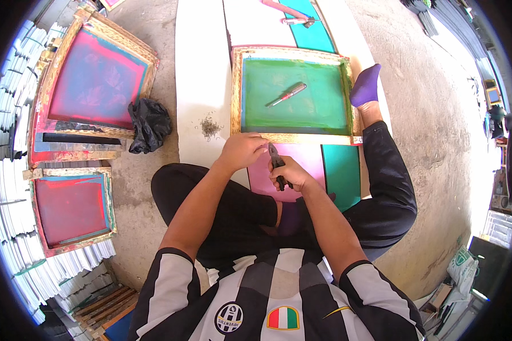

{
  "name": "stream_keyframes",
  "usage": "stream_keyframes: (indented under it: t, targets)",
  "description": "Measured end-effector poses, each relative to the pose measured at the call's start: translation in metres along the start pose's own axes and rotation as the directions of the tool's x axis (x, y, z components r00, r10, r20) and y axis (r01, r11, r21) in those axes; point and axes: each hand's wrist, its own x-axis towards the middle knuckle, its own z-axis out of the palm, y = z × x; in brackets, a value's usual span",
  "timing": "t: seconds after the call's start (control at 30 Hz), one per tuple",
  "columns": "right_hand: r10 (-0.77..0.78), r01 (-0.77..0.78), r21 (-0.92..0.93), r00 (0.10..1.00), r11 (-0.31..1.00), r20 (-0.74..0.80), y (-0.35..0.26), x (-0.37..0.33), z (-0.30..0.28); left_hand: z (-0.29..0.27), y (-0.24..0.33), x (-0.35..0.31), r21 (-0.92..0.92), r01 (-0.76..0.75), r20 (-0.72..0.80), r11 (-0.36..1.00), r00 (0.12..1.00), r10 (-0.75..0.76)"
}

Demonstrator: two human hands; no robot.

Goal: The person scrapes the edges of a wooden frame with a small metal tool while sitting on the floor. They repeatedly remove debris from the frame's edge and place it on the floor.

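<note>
A wooden screen-printing frame [301, 138] with green mesh lies flat before me on a white board. My left hand [242, 151] is closed over its near left corner, fingers curled at the near bar. My right hand [290, 174] is wrapped round dark-handled pliers [275, 157]. The jaws point away from me and meet the near bar just right of my left fingertips; whether they grip anything is too small to tell. On the green mesh rests a screwdriver [287, 94] with a clear reddish handle. Left of the frame, small bits like pulled staples [209, 128] form a pile.
Two more screen frames with red mesh, one large [96, 79] and one smaller [74, 210], stand at the left against paper stacks [5, 170]. A crumpled black plastic bag [149, 126] lies beside them. At the far end is a hammer [293, 14]. My purple-socked foot [365, 86] flanks the frame.
</note>
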Motion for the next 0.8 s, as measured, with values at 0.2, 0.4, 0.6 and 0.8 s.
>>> stream_keyframes:
  t: [0.2,0.4,0.6,0.8]
  targets:
    - [0.033,-0.032,-0.049,0.999,0.998,0.007,-0.001,0.003,0.009,0.001,-0.01,-0.004,0.096,-0.011,-0.009,0.995,1.0,0.011]
    - [0.106,-0.114,-0.145,0.993,0.983,-0.06,-0.014,-0.012,0.019,0.001,-0.016,-0.006,0.11,0.123,-0.035,0.986,0.992,-0.12]
    - [-0.106,-0.061,-0.342,0.887,0.938,-0.45,0.04,0.003,-0.027,-0.019,-0.067,-0.011,0.16,0.696,-0.23,0.7,0.716,-0.659]
    - [-0.129,-0.231,-0.524,0.817,0.82,-0.562,0.027,0.001,-0.04,-0.042,-0.084,-0.015,0.069,0.89,-0.248,0.451,0.453,-0.856]
